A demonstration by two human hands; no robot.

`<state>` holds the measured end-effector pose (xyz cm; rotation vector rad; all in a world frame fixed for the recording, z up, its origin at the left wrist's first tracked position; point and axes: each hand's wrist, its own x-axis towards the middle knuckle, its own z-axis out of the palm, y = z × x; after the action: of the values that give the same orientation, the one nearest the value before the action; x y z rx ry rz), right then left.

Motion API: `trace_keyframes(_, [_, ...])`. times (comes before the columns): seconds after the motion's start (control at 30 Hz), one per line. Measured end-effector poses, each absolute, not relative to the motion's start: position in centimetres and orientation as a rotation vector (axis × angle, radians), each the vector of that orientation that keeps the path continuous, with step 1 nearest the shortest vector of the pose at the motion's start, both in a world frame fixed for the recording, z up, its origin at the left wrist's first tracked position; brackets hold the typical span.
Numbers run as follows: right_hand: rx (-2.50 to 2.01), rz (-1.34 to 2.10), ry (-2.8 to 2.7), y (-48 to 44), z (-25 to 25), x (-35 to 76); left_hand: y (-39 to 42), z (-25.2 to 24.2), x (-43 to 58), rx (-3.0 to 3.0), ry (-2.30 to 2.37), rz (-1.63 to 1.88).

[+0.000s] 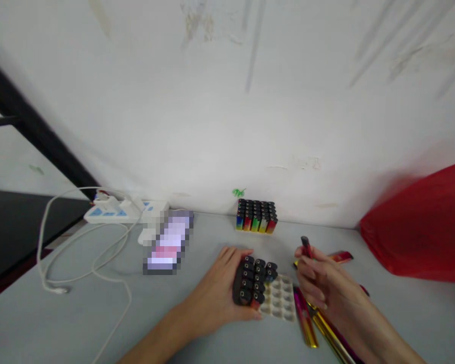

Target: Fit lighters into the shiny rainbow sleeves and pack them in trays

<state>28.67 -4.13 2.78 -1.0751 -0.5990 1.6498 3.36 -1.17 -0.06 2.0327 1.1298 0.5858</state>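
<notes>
My left hand (pixel 222 285) is curled round the left side of a group of upright black-topped lighters (pixel 254 283). These lighters stand in the left part of a white tray (pixel 279 301) with rows of round hollows; bare hollows show on its right side. Just right of the tray, my right hand (pixel 320 278) is closed on a red lighter (pixel 306 246), its black top pointing up. Beside and beneath that hand lie several loose lighters (pixel 306 321) in shiny red, gold and purple, partly covered by the hand and forearm.
A block of multicoloured lighters (pixel 256 217) stands against the wall. To the left lie a phone with a blurred screen (pixel 170 240), a white power strip (pixel 114 212) with plugs, and a looping white cable (pixel 125 283). A red bag (pixel 420 232) sits at the right.
</notes>
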Motion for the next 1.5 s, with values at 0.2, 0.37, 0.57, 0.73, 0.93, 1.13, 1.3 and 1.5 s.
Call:
trace_keyframes(0.2, [-1.075,1.622,-0.681,-4.1,2.4,28.0,-1.1,-0.1,3.6,2.050,1.127,0.619])
trace_keyframes(0.37, [-1.009,1.615,-0.698,-4.1,2.1,28.0,-1.2,-0.1,3.7,2.011,1.138,0.603])
trace_keyframes(0.57, [-0.895,1.748,-0.660,-3.7,1.4,28.1,-1.4,-0.5,3.7,2.030,1.126,0.621])
trace_keyframes(0.73, [-0.824,1.731,-0.768,-3.6,0.9,28.0,-1.3,-0.6,3.8,2.038,1.135,0.628])
trace_keyframes(0.93, [-0.805,1.737,-0.788,-4.0,0.3,27.4,-1.2,-0.7,3.6,2.042,1.131,0.642])
trace_keyframes(1.13, [-0.885,1.733,-0.765,-4.3,-0.4,27.0,-1.3,-1.0,3.5,2.037,1.144,0.646])
trace_keyframes(1.3, [-0.925,1.679,-0.785,-4.3,-0.6,26.4,-1.3,-1.0,3.4,2.037,1.142,0.644])
trace_keyframes(1.5, [-0.910,1.698,-0.729,-4.4,-0.3,26.4,-1.3,-0.8,3.4,2.023,1.131,0.623])
